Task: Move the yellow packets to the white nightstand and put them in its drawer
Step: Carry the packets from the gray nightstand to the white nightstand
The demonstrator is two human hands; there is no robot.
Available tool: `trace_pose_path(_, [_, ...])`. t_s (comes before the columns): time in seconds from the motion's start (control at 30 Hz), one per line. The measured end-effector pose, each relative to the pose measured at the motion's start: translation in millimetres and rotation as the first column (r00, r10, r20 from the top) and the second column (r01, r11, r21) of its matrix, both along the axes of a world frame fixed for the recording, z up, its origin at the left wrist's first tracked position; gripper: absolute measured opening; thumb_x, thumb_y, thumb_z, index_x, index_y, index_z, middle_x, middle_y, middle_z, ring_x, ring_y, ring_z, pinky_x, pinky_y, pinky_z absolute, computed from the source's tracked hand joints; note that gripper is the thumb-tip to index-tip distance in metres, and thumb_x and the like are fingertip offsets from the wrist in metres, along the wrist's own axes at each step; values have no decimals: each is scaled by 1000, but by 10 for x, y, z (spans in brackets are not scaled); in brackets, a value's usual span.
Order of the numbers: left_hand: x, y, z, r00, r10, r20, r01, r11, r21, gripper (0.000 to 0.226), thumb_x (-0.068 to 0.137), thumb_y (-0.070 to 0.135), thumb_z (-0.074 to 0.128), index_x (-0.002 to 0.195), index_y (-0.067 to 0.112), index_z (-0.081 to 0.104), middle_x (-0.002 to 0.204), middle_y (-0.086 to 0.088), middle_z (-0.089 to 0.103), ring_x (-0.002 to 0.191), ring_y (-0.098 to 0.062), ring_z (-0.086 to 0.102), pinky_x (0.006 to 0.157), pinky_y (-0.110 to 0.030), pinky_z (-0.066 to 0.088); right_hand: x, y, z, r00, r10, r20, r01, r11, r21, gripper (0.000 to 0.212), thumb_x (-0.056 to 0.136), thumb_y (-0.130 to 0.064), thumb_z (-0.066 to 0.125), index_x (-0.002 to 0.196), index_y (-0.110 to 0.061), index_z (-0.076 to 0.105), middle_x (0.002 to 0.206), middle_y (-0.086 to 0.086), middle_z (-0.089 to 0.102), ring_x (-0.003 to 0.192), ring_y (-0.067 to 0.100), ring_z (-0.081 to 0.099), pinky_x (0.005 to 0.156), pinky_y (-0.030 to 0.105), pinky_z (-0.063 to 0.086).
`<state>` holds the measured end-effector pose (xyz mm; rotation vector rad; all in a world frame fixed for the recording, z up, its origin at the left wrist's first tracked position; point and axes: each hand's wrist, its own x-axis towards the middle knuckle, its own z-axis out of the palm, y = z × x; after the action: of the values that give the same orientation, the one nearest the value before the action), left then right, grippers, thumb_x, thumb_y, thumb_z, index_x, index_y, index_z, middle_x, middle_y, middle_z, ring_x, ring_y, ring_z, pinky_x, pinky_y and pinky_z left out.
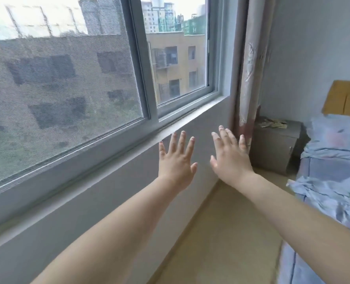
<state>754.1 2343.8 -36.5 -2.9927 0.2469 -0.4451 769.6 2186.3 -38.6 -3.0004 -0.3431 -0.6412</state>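
Head view: left hand (176, 160) and right hand (230, 160) raised side by side before grey wall (108, 214), fingers straight and spread, grasping nothing. Pale yellowish flat packets (273, 123) (blurred) lie in loose heap on top of white boxy nightstand (276, 148) in far corner, between patterned curtain (251, 62) and blue floral bed (334, 167).

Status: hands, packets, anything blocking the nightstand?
Open and empty: left hand, right hand. Pale packets lie on top of the nightstand, none held. Floor up to it shows nothing in the way; bed alongside.
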Motion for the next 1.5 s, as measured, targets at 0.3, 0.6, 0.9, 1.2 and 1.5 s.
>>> trace_pose_path(0.3, [2445, -625, -234, 961, -276, -19, 276, 961, -9, 73, 98, 51, 33, 152, 27, -8, 160, -2, -15, 146, -24, -19, 115, -55, -6, 1944, -618, -230, 955, -293, -41, 293, 956, -20, 67, 94, -34, 45, 151, -12, 16, 160, 11, 4, 147, 25, 7, 115, 53, 7])
trace_pose_path(0.6, [4859, -1504, -461, 850, -527, -15, 527, 850, -7, 72, 98, 49, 35, 153, 24, -4, 161, -4, -10, 147, -26, -14, 114, -56, -2, 3994, -1346, -388, 843, -526, -110, 528, 849, -7, 65, 95, -33, 42, 151, -15, 14, 160, 8, 2, 147, 24, 4, 116, 51, 6])
trace_pose_path(0.9, [6465, -2851, -701, 766, -638, -79, 637, 770, -41, 74, 97, 49, 36, 153, 23, -4, 161, -4, -11, 147, -27, -14, 115, -56, -2, 5301, -2607, -575, 744, -651, -149, 660, 751, 21, 63, 95, -31, 44, 149, -16, 16, 160, 7, 4, 147, 24, 6, 116, 51, 7])
trace_pose_path(1.2, [8224, -4732, -977, 758, -650, -46, 652, 757, 43, 74, 96, 50, 36, 153, 22, -3, 161, -6, -7, 147, -29, -10, 114, -58, 4, 6791, -4615, -995, 750, -639, -172, 650, 760, 8, 64, 95, -31, 43, 150, -15, 14, 160, 7, 3, 147, 23, 5, 117, 49, 7])
trace_pose_path(1.5, [9542, -6217, -1289, 765, -625, -153, 635, 773, 18, 73, 97, 48, 37, 153, 22, -2, 161, -5, -6, 147, -28, -8, 115, -57, 5, 8254, -6137, -1252, 766, -585, -265, 599, 800, -35, 65, 94, -32, 45, 150, -14, 17, 159, 8, 5, 146, 24, 8, 117, 48, 8])
